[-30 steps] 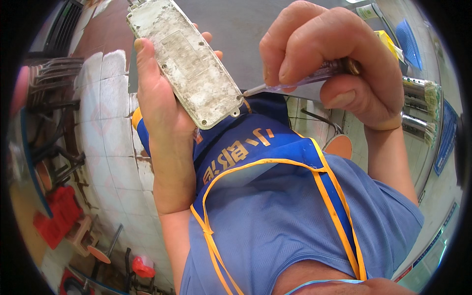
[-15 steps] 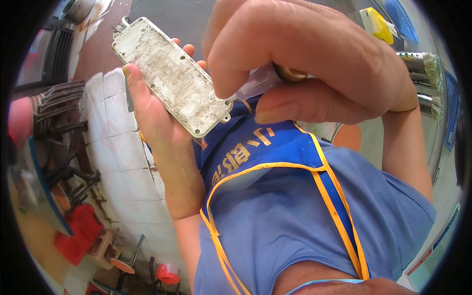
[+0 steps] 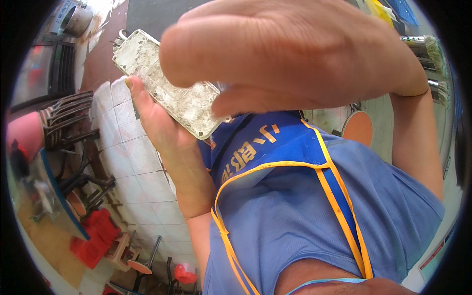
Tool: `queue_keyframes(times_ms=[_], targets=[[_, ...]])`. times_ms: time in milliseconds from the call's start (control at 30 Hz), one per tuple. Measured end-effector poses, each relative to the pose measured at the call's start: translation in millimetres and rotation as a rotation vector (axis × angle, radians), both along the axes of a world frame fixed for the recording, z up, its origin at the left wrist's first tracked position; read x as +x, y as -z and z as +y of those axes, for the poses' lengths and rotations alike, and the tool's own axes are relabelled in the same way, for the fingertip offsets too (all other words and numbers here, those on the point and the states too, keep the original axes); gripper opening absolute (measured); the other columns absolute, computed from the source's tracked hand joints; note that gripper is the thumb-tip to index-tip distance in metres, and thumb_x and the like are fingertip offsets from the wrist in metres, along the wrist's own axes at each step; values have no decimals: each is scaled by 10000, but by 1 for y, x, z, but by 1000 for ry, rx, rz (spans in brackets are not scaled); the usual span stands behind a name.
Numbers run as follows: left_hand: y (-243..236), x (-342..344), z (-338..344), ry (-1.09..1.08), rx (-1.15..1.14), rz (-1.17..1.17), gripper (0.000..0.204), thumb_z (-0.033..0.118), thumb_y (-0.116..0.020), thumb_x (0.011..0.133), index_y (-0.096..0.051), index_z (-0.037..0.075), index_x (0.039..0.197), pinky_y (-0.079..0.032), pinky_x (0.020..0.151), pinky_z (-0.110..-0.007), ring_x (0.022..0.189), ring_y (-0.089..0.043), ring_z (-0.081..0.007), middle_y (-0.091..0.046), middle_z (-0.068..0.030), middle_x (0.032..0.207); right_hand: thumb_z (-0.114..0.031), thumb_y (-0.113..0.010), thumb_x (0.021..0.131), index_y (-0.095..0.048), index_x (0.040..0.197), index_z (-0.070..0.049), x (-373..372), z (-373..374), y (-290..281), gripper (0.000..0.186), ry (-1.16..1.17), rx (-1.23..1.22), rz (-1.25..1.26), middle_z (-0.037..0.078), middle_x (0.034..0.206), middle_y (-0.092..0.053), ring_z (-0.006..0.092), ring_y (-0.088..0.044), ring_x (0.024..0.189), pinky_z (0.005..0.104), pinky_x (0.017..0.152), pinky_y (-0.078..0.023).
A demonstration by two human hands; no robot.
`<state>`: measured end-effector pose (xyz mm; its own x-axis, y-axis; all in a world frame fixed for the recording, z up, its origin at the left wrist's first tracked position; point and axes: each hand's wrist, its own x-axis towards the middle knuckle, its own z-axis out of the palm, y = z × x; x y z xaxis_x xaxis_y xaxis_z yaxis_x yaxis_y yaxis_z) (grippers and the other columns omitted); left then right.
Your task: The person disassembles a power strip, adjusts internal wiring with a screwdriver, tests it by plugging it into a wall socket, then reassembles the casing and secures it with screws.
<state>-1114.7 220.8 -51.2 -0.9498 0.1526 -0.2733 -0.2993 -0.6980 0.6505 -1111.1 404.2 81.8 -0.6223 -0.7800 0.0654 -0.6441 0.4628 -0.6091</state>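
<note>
My left hand [image 3: 160,120] is wrapped round a dirty white power strip [image 3: 184,105], with the thumb along its near long edge. The strip's flat back faces up, with screws near its edges, and a cord leaves its far left end. Above it, my right hand [image 3: 290,59] is closed and slightly blurred, covering the strip's middle and far right edge. The clear-handled screwdriver held in its fingers is almost wholly hidden behind them now. Whether its tip touches the strip cannot be seen.
A dark tabletop [image 3: 157,17] lies beyond the hands, with a metal pot [image 3: 77,21] at the far left. Brushes [image 3: 427,51] hang at the right. Round stools [image 3: 358,129] and a red plastic item [image 3: 98,236] stand lower down. I wear a blue apron [image 3: 265,142].
My right hand has moved left over the power strip and turned, so the screwdriver's handle no longer shows. My left hand and the strip have shifted slightly downward.
</note>
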Motion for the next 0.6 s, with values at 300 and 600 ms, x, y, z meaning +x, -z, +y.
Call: queue_keyframes(times_ms=[300, 600], targets=[[41, -20, -22, 340, 700, 57, 657, 556, -344, 1089, -476, 34, 1465, -497, 1058, -466, 1249, -601, -306, -607, -166, 1379, -175, -697, 946, -565, 1027, 9, 2, 7, -10, 239, 24, 64, 20, 150, 852, -581, 305, -616, 711, 355, 631, -516], [34, -20, -13, 266, 553, 14, 646, 556, -343, 1087, -454, 62, 1488, -509, 1039, -475, 1237, -605, -310, -603, -175, 1379, -205, -690, 953, -565, 1021, 1, -1, 11, -15, 251, 22, 118, 36, 144, 848, -590, 306, -617, 689, 360, 614, -513]])
